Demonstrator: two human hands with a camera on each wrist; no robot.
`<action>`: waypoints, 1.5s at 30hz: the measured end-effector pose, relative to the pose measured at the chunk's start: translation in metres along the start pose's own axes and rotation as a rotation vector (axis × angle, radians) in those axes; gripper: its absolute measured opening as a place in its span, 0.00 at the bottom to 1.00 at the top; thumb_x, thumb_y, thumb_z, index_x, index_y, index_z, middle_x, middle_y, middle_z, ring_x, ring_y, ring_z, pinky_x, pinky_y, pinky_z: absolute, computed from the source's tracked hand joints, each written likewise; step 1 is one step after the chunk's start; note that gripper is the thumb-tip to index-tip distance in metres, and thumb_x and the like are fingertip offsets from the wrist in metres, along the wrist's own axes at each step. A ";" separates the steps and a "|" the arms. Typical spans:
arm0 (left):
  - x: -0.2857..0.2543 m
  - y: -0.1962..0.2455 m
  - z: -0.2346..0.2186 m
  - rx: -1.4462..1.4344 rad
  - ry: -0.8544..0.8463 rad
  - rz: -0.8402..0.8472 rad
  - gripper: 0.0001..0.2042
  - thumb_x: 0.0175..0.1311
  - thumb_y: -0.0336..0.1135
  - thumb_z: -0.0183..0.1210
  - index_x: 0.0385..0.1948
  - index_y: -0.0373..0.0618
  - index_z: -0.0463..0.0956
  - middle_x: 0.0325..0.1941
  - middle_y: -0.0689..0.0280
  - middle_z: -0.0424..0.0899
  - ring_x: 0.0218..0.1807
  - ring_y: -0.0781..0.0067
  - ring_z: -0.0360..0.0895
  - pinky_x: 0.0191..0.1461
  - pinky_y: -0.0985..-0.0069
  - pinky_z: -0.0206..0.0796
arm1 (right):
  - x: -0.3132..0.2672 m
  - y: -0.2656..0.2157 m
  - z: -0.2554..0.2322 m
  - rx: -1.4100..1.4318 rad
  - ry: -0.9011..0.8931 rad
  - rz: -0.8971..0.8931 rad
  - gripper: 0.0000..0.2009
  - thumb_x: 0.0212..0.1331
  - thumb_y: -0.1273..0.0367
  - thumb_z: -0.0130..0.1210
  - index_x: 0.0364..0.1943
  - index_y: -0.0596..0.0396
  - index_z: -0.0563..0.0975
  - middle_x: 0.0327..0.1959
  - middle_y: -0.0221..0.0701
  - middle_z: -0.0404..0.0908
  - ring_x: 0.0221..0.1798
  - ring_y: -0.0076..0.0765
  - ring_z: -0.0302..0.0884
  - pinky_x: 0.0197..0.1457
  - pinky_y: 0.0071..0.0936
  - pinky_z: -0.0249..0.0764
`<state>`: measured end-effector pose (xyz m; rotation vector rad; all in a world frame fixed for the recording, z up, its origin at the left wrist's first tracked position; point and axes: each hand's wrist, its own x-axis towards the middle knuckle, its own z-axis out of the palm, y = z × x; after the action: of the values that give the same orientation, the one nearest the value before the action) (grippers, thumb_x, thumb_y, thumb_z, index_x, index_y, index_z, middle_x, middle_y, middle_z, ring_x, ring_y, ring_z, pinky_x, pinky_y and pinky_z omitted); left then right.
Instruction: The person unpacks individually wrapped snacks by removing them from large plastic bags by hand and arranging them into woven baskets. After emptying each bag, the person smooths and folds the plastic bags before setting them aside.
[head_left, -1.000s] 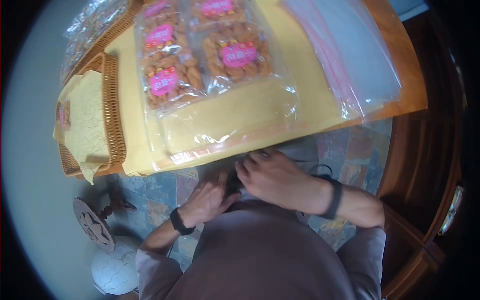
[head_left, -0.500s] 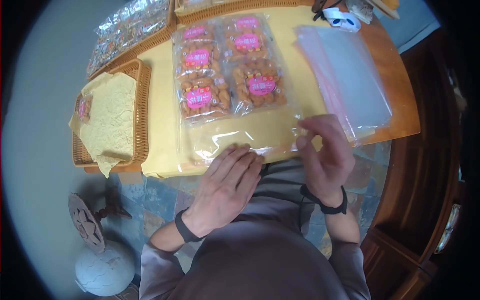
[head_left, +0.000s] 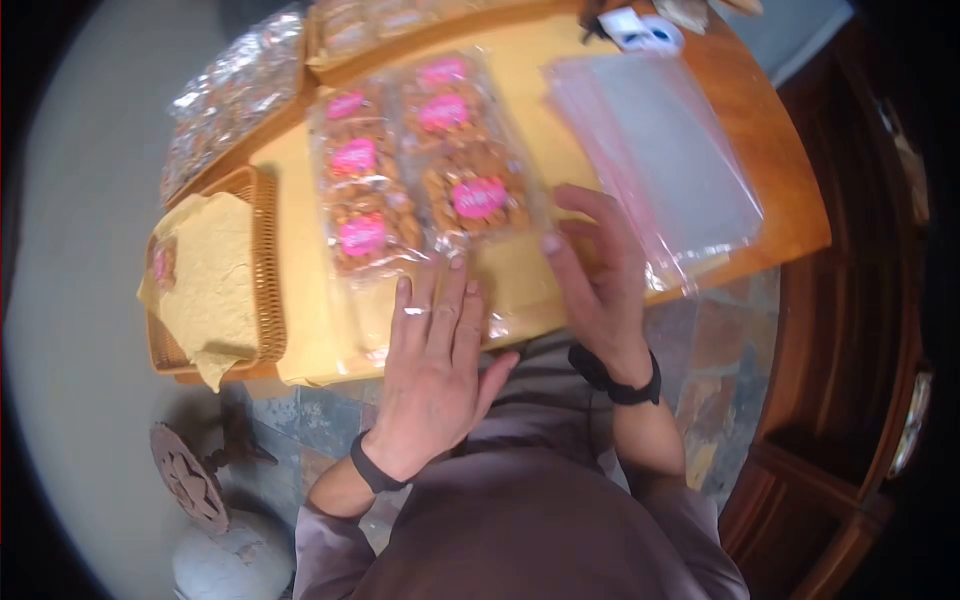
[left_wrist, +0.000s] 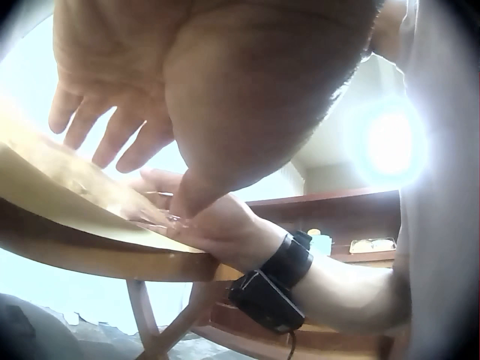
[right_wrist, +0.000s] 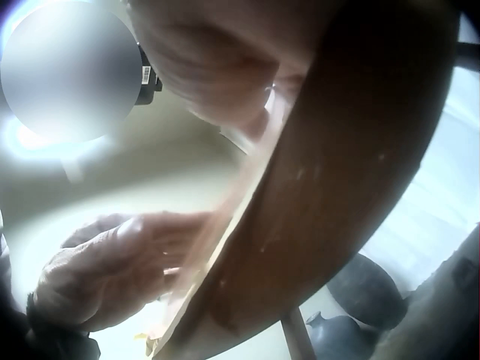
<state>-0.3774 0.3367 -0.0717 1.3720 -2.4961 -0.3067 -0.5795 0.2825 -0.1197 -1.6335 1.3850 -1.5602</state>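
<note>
A large clear bag [head_left: 400, 300] lies on the yellow cloth, its far part filled with several packets of brown snacks [head_left: 455, 195] with pink labels. Fingers straight and slightly spread, my left hand [head_left: 430, 370] lies flat over the bag's near part, fingertips just short of the packets. To the right of the bag, my right hand [head_left: 605, 290] has its fingers bent loosely and its thumb apart, with nothing visible between them; whether it touches the bag's edge I cannot tell. In the left wrist view the left fingers [left_wrist: 112, 127] extend over the tabletop.
Clear flat bags with pink edges [head_left: 670, 160] lie on the right. A wicker basket [head_left: 268, 270] with yellow cloth and one packet stands left. Further baskets of packets [head_left: 235, 100] are behind, and a white object [head_left: 645, 32] is at the back right. A wooden cabinet [head_left: 830, 400] stands right.
Both hands came up from below the table edge onto the bag area. Since half a second ago, the left hand has flattened with its fingers extended farther over the bag; the right hand has opened wider.
</note>
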 end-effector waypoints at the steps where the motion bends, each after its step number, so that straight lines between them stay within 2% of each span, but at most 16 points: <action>1: 0.002 0.002 0.003 -0.011 0.028 0.043 0.37 0.57 0.37 0.71 0.66 0.28 0.65 0.77 0.40 0.60 0.80 0.33 0.52 0.79 0.41 0.49 | -0.002 0.000 -0.004 -0.045 -0.080 -0.020 0.22 0.60 0.73 0.66 0.60 0.59 0.75 0.58 0.43 0.78 0.56 0.48 0.79 0.53 0.36 0.79; 3: 0.013 0.010 0.005 0.011 0.136 0.133 0.29 0.53 0.28 0.71 0.60 0.33 0.74 0.70 0.45 0.71 0.73 0.35 0.65 0.73 0.43 0.60 | 0.000 -0.001 -0.006 -0.043 -0.063 -0.027 0.21 0.61 0.73 0.65 0.58 0.59 0.76 0.57 0.43 0.78 0.55 0.49 0.79 0.52 0.36 0.79; 4: 0.013 0.016 0.009 -0.006 0.119 0.152 0.29 0.53 0.28 0.71 0.60 0.33 0.74 0.70 0.45 0.71 0.73 0.35 0.65 0.73 0.43 0.60 | -0.001 -0.003 -0.006 -0.019 -0.071 -0.054 0.20 0.62 0.72 0.65 0.57 0.58 0.77 0.56 0.43 0.78 0.54 0.50 0.79 0.52 0.36 0.79; 6: 0.009 0.026 0.014 -0.143 0.214 0.218 0.22 0.52 0.27 0.71 0.51 0.32 0.80 0.57 0.49 0.79 0.63 0.40 0.75 0.64 0.47 0.69 | 0.000 -0.006 -0.007 -0.017 -0.054 -0.022 0.19 0.63 0.72 0.65 0.57 0.60 0.78 0.56 0.42 0.80 0.53 0.45 0.80 0.53 0.34 0.79; 7: 0.008 0.033 0.024 -0.184 0.306 0.316 0.18 0.49 0.24 0.71 0.45 0.34 0.83 0.47 0.55 0.80 0.53 0.50 0.77 0.55 0.55 0.73 | 0.000 -0.007 -0.008 0.004 -0.054 -0.008 0.18 0.64 0.72 0.64 0.57 0.61 0.79 0.56 0.42 0.81 0.53 0.40 0.81 0.54 0.32 0.79; 10: 0.000 0.062 0.034 -0.250 0.227 0.538 0.17 0.49 0.25 0.71 0.45 0.36 0.84 0.45 0.58 0.79 0.51 0.56 0.76 0.50 0.61 0.73 | -0.001 -0.006 -0.008 -0.080 -0.066 -0.030 0.19 0.63 0.71 0.65 0.57 0.61 0.78 0.56 0.42 0.81 0.52 0.41 0.81 0.53 0.33 0.79; 15: 0.021 0.099 0.060 -0.235 0.251 0.557 0.16 0.55 0.30 0.64 0.47 0.38 0.84 0.48 0.59 0.80 0.49 0.61 0.75 0.46 0.66 0.71 | -0.002 -0.005 -0.003 -0.101 -0.047 -0.089 0.20 0.62 0.71 0.65 0.57 0.60 0.78 0.56 0.41 0.80 0.53 0.44 0.80 0.53 0.34 0.78; 17: 0.024 0.098 0.062 -0.170 0.199 0.557 0.18 0.55 0.33 0.60 0.47 0.38 0.83 0.51 0.58 0.81 0.50 0.62 0.75 0.46 0.67 0.69 | -0.002 -0.005 -0.003 -0.112 -0.069 -0.078 0.21 0.62 0.69 0.65 0.57 0.62 0.76 0.55 0.45 0.77 0.56 0.56 0.77 0.59 0.43 0.75; 22: 0.029 0.090 0.057 -0.120 0.273 0.543 0.17 0.51 0.33 0.60 0.44 0.37 0.83 0.48 0.58 0.82 0.50 0.62 0.75 0.47 0.68 0.69 | -0.001 -0.002 0.001 -0.135 -0.082 -0.101 0.22 0.60 0.72 0.65 0.57 0.63 0.76 0.57 0.45 0.77 0.57 0.55 0.77 0.58 0.42 0.76; 26: 0.024 0.082 0.063 -0.181 0.284 0.542 0.18 0.48 0.31 0.62 0.43 0.37 0.84 0.48 0.59 0.82 0.50 0.63 0.74 0.47 0.67 0.70 | -0.003 -0.001 0.006 -0.254 -0.075 -0.193 0.22 0.60 0.72 0.65 0.58 0.64 0.75 0.58 0.45 0.76 0.58 0.56 0.76 0.58 0.44 0.76; 31: 0.009 0.068 0.063 -0.237 0.377 0.473 0.13 0.54 0.34 0.69 0.40 0.40 0.85 0.44 0.62 0.83 0.47 0.63 0.77 0.45 0.69 0.73 | -0.006 -0.003 0.009 -0.372 -0.105 -0.235 0.26 0.59 0.68 0.67 0.60 0.64 0.73 0.62 0.48 0.73 0.62 0.58 0.73 0.61 0.46 0.75; 36: -0.021 0.016 0.033 -0.130 0.335 0.355 0.15 0.53 0.38 0.75 0.37 0.39 0.86 0.39 0.61 0.84 0.46 0.56 0.84 0.46 0.65 0.78 | -0.005 -0.013 -0.002 -0.299 -0.196 -0.197 0.31 0.58 0.66 0.69 0.64 0.62 0.71 0.68 0.50 0.68 0.67 0.59 0.70 0.65 0.46 0.73; 39: -0.027 -0.010 0.006 -0.052 0.221 0.220 0.17 0.57 0.34 0.71 0.44 0.32 0.83 0.47 0.52 0.85 0.55 0.45 0.82 0.54 0.58 0.77 | -0.002 -0.017 -0.004 -0.294 -0.260 -0.212 0.34 0.57 0.65 0.70 0.67 0.62 0.69 0.71 0.52 0.65 0.70 0.60 0.67 0.68 0.47 0.70; 41: -0.025 -0.013 -0.006 0.066 0.111 -0.035 0.27 0.60 0.29 0.67 0.61 0.26 0.72 0.65 0.41 0.75 0.70 0.33 0.70 0.68 0.48 0.68 | -0.003 -0.017 -0.002 -0.318 -0.295 -0.223 0.35 0.57 0.66 0.70 0.68 0.61 0.68 0.72 0.52 0.64 0.71 0.61 0.66 0.70 0.48 0.69; 42: -0.023 -0.015 -0.005 0.074 0.116 -0.042 0.27 0.60 0.29 0.67 0.61 0.26 0.72 0.65 0.41 0.75 0.70 0.33 0.70 0.68 0.48 0.68 | -0.003 -0.016 0.000 -0.339 -0.275 -0.199 0.35 0.57 0.67 0.69 0.68 0.61 0.67 0.72 0.53 0.64 0.71 0.62 0.66 0.70 0.48 0.69; 45: -0.009 -0.019 0.006 0.135 0.166 -0.141 0.41 0.60 0.23 0.61 0.75 0.26 0.48 0.81 0.39 0.51 0.82 0.29 0.47 0.82 0.43 0.45 | -0.005 -0.012 0.003 -0.373 -0.244 -0.170 0.33 0.58 0.69 0.66 0.68 0.62 0.67 0.72 0.53 0.64 0.72 0.63 0.65 0.71 0.49 0.68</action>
<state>-0.3597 0.3340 -0.0843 1.5613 -2.3260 -0.0496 -0.5715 0.2906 -0.1121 -2.1323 1.4984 -1.1842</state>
